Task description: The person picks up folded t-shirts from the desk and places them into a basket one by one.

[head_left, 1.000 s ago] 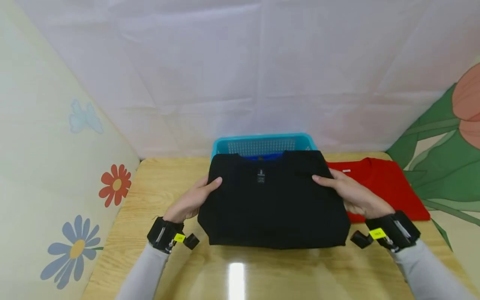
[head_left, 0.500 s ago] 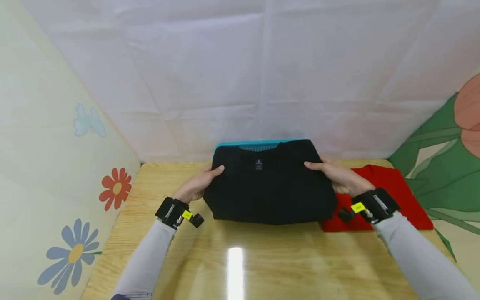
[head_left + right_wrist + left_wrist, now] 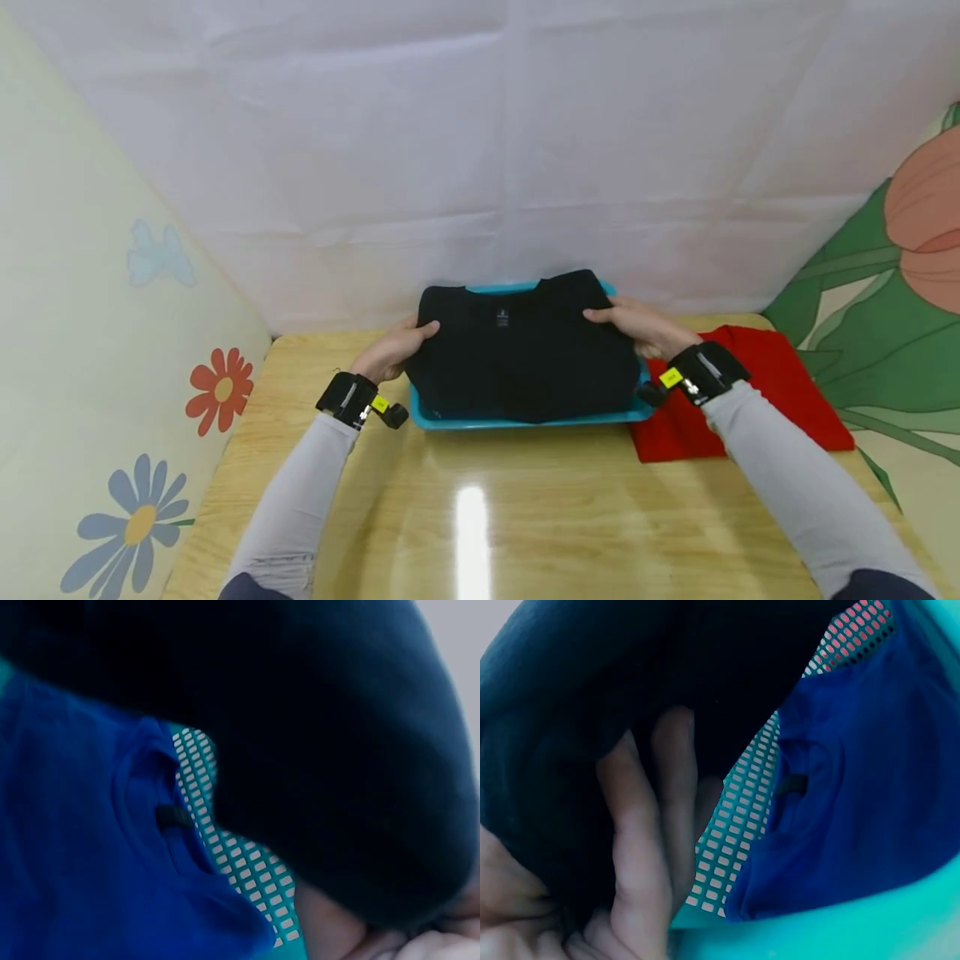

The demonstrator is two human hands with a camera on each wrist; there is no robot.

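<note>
A folded black T-shirt (image 3: 517,371), with a small label at its neckline, is held over the turquoise plastic basket (image 3: 480,426). My left hand (image 3: 392,348) grips the shirt's left side, thumb on top. On the opposite side my right hand (image 3: 647,327) pinches it the same way. Beneath the cloth, the left wrist view shows fingers (image 3: 641,855) curled under the black fabric. A folded blue T-shirt (image 3: 877,787) with a dark neck label lies inside the basket below; in the head view the black shirt hides it.
A folded red T-shirt (image 3: 783,404) lies on the wooden table (image 3: 570,517) to the right of the basket, partly under my right forearm. A white cloth backdrop (image 3: 480,150) rises right behind the basket. Flower-painted walls (image 3: 97,367) flank the table.
Both hands have carried the black shirt away from me and down, from in front of the basket to over it. The basket's near rim has come into view.
</note>
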